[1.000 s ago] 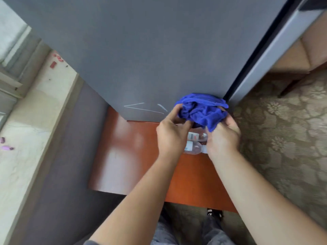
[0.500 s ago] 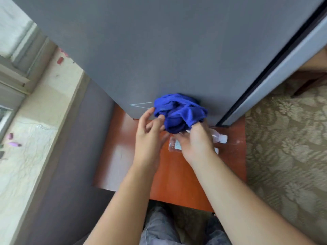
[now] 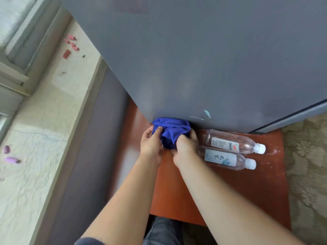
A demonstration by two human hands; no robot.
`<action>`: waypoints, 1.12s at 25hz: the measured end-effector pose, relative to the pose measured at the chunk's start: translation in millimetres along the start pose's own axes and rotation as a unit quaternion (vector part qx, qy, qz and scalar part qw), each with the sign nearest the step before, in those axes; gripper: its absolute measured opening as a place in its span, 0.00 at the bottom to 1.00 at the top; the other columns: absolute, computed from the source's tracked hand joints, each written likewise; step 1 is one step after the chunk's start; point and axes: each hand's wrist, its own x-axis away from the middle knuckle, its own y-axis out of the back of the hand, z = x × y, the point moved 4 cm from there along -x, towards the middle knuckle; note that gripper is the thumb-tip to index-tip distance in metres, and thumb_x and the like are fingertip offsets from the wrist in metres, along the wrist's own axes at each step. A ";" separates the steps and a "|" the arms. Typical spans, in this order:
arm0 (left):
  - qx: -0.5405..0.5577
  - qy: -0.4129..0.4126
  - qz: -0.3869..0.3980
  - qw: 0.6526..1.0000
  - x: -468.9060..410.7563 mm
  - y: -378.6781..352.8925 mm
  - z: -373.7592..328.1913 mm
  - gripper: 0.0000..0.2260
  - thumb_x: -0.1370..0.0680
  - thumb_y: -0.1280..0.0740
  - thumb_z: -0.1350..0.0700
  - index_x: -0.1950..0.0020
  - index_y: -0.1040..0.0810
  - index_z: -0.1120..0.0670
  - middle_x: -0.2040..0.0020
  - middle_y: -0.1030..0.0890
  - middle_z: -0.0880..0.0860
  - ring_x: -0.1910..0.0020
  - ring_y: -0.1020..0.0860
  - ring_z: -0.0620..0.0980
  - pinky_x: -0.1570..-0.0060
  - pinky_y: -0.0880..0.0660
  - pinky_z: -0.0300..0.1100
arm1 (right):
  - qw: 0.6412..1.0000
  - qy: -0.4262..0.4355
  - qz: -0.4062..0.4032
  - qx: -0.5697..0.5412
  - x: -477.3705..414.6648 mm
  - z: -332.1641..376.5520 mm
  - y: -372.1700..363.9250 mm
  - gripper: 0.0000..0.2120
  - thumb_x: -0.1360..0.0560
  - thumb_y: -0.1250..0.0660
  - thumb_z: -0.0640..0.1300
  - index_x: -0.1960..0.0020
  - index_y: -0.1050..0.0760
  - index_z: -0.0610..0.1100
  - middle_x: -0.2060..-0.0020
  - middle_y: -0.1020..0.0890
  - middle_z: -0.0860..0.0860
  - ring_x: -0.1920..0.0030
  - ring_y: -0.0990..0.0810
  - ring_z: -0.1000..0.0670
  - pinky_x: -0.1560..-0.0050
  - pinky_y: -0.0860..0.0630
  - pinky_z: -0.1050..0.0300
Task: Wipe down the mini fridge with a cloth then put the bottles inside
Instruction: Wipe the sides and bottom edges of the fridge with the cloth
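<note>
Head view, looking down. The grey, flat-sided mini fridge [image 3: 203,59] fills the upper frame and stands on a glossy reddish-brown wooden desk [image 3: 238,188]. A bunched-up bright blue cloth [image 3: 170,129] sits against the fridge's lower near edge, close to its left corner. Both hands grip the wad: the left hand [image 3: 151,145] is curled on its left side with the thumb over the top, and the right hand [image 3: 185,149] is closed on its right and lower part, fingers folded into the fabric. Just right of the right hand, two clear plastic bottles lie on their sides on the desk, side by side and touching or nearly so, white caps pointing right. The farther bottle with a white-and-red label [image 3: 233,144] lies near the fridge's base; the nearer bottle with a pale blue-and-white label [image 3: 226,159] lies just in front of it. A short white scuff mark [image 3: 201,116] shows on the fridge wall above the bottles. At left runs a pale stone windowsill [image 3: 35,138] carrying small pink scraps [image 3: 70,46] and small purple bits [image 3: 11,159]. Patterned beige carpet [image 3: 307,174] covers the floor at right. Dark denim trousers [image 3: 162,232] show at the bottom edge.
</note>
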 end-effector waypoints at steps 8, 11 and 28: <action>0.055 -0.044 0.140 0.988 62.1 -9.5 -49.3 0.12 0.21 0.29 0.60 0.40 0.27 0.54 0.50 0.17 0.59 0.59 0.17 0.51 0.57 0.19 0.45 | 0.990 0.078 0.104 -0.055 58.7 46.6 4.1 0.19 0.21 0.34 0.30 0.33 0.22 0.44 0.37 0.17 0.40 0.36 0.17 0.37 0.43 0.16 0.42; 0.059 -0.087 0.201 0.974 133.7 -42.6 -72.3 0.11 0.21 0.28 0.60 0.42 0.26 0.53 0.55 0.15 0.55 0.62 0.18 0.50 0.56 0.19 0.43 | 0.968 0.192 0.141 -0.076 115.7 103.4 18.6 0.17 0.20 0.33 0.30 0.32 0.25 0.38 0.34 0.19 0.35 0.34 0.19 0.36 0.37 0.20 0.38; -0.137 -0.042 0.099 0.985 57.3 -72.4 32.0 0.09 0.23 0.26 0.63 0.49 0.25 0.55 0.56 0.18 0.56 0.68 0.18 0.47 0.58 0.17 0.44 | 0.987 0.128 -0.011 0.096 -9.1 106.8 106.2 0.18 0.28 0.27 0.36 0.40 0.16 0.46 0.45 0.13 0.45 0.45 0.13 0.40 0.42 0.17 0.37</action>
